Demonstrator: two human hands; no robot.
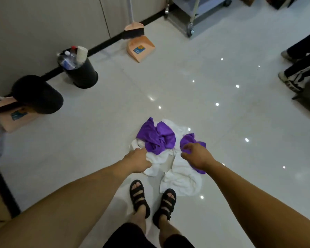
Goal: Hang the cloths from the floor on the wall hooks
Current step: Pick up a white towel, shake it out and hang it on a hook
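Note:
A heap of cloths lies on the white tiled floor just ahead of my sandalled feet. A crumpled purple cloth [157,138] sits on top of white cloths [182,178]. A second purple cloth [190,140] lies at the right of the heap. My left hand [139,161] reaches down to the heap's left edge, fingers closed on the white cloth beside the purple one. My right hand [197,154] is over the second purple cloth with its fingers curled into it. No wall hooks are in view.
Along the wall at left stand a black bin full of bottles and cups [79,68], a second black bin [37,93], and two pink dustpans with brooms [139,45]. A metal cart [191,15] is at the back. Another person's legs [297,68] stand at right.

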